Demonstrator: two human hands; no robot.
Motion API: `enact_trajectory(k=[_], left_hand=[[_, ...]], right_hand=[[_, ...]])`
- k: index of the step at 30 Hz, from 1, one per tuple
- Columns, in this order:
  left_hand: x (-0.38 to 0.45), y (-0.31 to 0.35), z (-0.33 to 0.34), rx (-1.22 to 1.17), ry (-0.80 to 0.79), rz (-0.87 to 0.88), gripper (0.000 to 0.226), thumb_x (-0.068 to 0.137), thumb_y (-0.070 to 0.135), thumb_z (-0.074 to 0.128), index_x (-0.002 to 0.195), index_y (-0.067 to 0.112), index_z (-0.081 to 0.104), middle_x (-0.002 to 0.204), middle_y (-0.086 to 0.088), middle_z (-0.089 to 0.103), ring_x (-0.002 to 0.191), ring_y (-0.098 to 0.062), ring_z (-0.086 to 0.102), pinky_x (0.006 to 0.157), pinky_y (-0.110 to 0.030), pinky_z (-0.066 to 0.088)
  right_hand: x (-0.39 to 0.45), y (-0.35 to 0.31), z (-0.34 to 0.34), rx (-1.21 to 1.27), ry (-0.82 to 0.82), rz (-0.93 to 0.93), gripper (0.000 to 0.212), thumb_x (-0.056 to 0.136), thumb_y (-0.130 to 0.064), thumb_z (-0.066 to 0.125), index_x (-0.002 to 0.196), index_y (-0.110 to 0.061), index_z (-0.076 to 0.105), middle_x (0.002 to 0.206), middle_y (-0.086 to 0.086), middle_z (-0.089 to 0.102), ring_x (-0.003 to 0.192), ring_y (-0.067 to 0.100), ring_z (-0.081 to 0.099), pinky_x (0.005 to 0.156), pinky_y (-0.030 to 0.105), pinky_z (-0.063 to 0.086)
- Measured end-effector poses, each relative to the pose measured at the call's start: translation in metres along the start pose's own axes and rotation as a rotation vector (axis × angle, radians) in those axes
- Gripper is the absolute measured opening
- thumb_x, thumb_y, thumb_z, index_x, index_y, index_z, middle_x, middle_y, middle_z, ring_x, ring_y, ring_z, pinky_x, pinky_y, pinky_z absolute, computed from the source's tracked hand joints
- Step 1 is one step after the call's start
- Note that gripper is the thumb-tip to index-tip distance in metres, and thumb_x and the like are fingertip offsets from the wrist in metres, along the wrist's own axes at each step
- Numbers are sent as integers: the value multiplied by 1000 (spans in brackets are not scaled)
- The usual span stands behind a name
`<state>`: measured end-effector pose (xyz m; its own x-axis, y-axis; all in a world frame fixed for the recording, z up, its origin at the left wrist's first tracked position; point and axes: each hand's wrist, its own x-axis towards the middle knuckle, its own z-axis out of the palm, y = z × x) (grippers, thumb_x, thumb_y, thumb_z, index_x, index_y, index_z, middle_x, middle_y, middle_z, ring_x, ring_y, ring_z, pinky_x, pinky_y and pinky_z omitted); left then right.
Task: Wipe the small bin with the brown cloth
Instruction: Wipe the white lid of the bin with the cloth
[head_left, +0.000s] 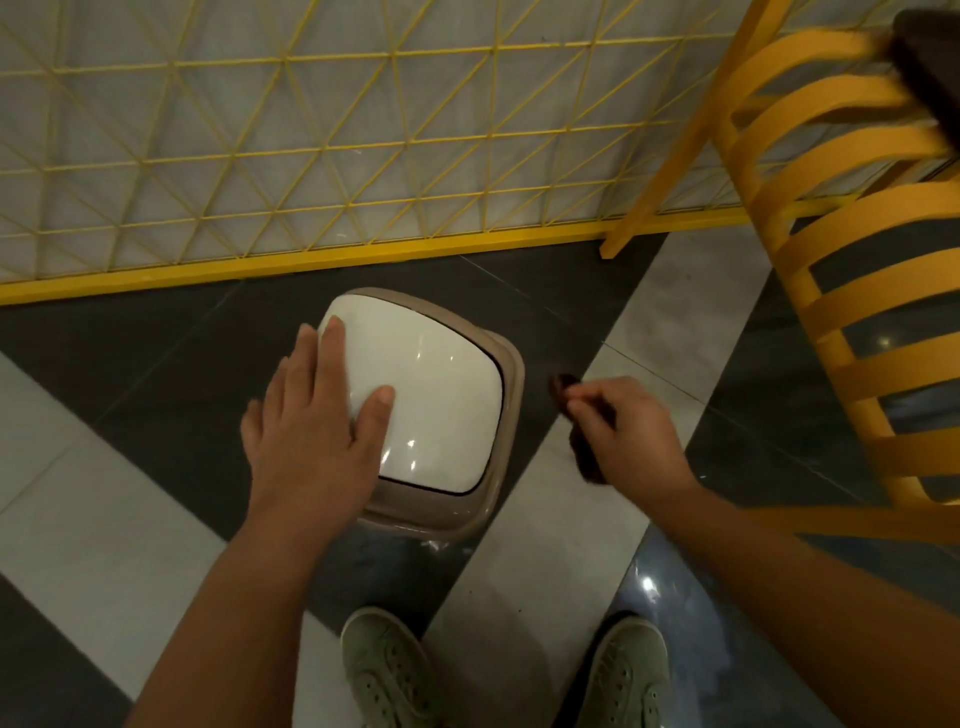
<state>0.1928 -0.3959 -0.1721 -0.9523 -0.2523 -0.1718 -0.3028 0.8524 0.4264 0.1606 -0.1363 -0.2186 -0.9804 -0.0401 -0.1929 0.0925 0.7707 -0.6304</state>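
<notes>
The small bin (447, 395) stands on the floor in the middle of the view, with a glossy white lid set in a beige rim. My left hand (317, 415) lies flat on the lid's left side, fingers spread and thumb resting on the white surface. My right hand (623, 436) hovers just right of the bin, apart from it, pinching the brown cloth (576, 441). The cloth hangs bunched under the fingers, and most of it is hidden by the hand.
A yellow wire-grid partition (311, 156) runs behind the bin. A yellow slatted chair (857, 291) stands at the right, with a dark object (930, 67) on its top edge. The floor is dark and light tiles. My two green shoes (389, 670) show at the bottom.
</notes>
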Motion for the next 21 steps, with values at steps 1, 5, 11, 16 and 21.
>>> enact_trajectory(k=[1, 5, 11, 16, 21], left_hand=[[2, -3, -2, 13, 13, 14, 71, 96, 56, 31, 153, 35, -7, 164, 4, -3, 150, -24, -1, 117, -53, 0], [-4, -4, -11, -116, 75, -14, 91, 84, 76, 27, 150, 33, -20, 162, 8, -17, 148, -16, -18, 116, -47, -14], [-37, -10, -29, -333, -213, -395, 147, 40, 66, 79, 150, 30, -12, 161, 4, -5, 147, -29, 13, 116, -52, 21], [-37, -15, -24, -572, -154, -417, 122, 56, 23, 92, 145, 28, 10, 149, -3, 26, 129, -26, 39, 103, -41, 39], [-30, -30, -26, -839, -115, -289, 105, 65, -2, 84, 139, 37, 20, 133, 15, 38, 115, -10, 49, 93, -27, 48]], right_hand=[[8, -6, -6, 62, 40, 50, 19, 94, -28, 55, 111, -29, 61, 107, -8, 53, 95, 7, 54, 86, 23, 46], [43, -44, -13, 217, 107, 12, 26, 94, -30, 55, 120, -31, 58, 117, -7, 56, 99, 5, 56, 80, 17, 46], [82, -82, 10, 288, 6, -17, 28, 92, -34, 58, 119, -28, 63, 116, -4, 62, 104, 10, 59, 92, 28, 48], [71, -73, 14, 219, -185, 68, 22, 95, -32, 52, 112, -34, 65, 112, -6, 62, 102, 14, 59, 95, 41, 50], [26, -55, -6, 174, -325, 85, 20, 95, -28, 53, 111, -39, 57, 108, -12, 58, 97, 8, 55, 90, 33, 45]])
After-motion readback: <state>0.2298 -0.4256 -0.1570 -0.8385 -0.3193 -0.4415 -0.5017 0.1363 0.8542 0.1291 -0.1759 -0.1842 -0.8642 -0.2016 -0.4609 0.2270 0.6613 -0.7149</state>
